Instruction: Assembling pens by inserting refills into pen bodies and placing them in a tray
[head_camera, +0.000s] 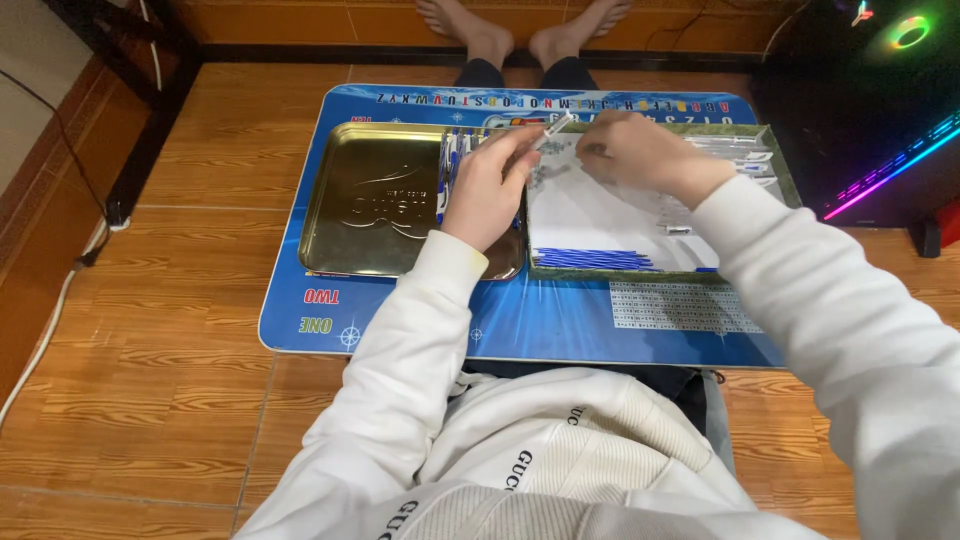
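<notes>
My left hand (487, 185) hovers over the right edge of a gold metal tray (375, 200) and pinches a small white pen part (551, 131). My right hand (640, 152) reaches over a shallow green-rimmed box (790, 175) with a white floor, fingers curled among small pieces; what it grips is hidden. A row of blue pen refills (590, 259) lies along the box's near edge. Several blue-and-white pens (455, 155) stand stacked at the tray's right side.
Both containers rest on a low blue lap table (520, 320) above my legs. My bare feet (520, 35) stretch beyond it on the wooden floor. A dark computer case with coloured lights (880, 100) stands at the right. A cable (50, 310) runs along the left wall.
</notes>
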